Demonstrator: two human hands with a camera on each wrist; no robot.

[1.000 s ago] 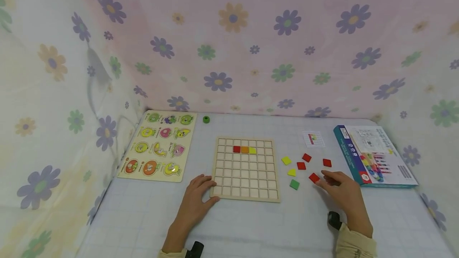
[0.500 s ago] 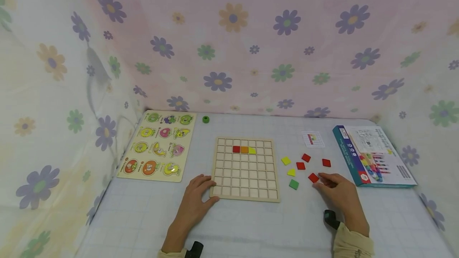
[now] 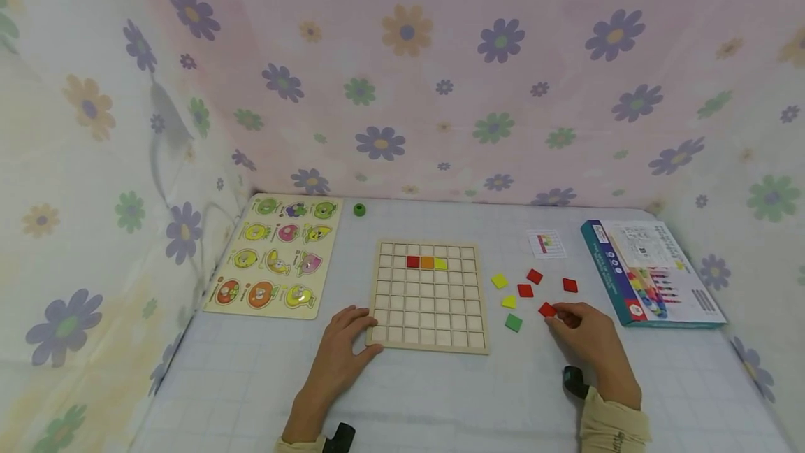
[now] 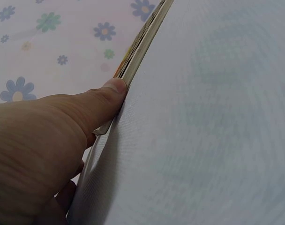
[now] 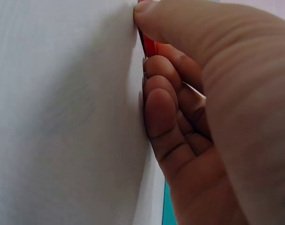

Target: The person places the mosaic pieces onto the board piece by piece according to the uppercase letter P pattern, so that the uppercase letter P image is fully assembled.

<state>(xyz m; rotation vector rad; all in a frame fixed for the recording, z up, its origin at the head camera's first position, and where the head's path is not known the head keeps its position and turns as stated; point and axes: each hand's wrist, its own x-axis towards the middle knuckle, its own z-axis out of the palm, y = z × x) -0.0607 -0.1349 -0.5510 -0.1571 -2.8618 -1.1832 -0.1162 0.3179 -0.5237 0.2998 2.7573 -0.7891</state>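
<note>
At the near left corner of a wooden grid board (image 3: 429, 333), my left hand (image 3: 342, 347) grips the frame, with its thumb (image 4: 107, 96) on the front edge and its fingers on the left side. One red, one orange (image 3: 427, 262) and one yellow tile sit side by side in a row of the board. On the right, my right hand (image 3: 588, 331) pinches a red square tile (image 3: 546, 310) by its edge between thumb and index finger, low over the table. In the right wrist view the red tile (image 5: 150, 46) shows partly behind the thumb, the other fingers curled beneath.
Several loose tiles lie between board and right hand: red (image 3: 534, 276), yellow (image 3: 499, 281) and a green one (image 3: 513, 323). Behind them is a small pattern card (image 3: 546, 245). A box (image 3: 654, 275) lies far right, a fruit puzzle board (image 3: 274, 257) left, a green bead (image 3: 359, 210) at the back.
My right hand has moved slightly left, and its thumb and index finger have closed on the red tile. The left hand stays at the board's corner.
</note>
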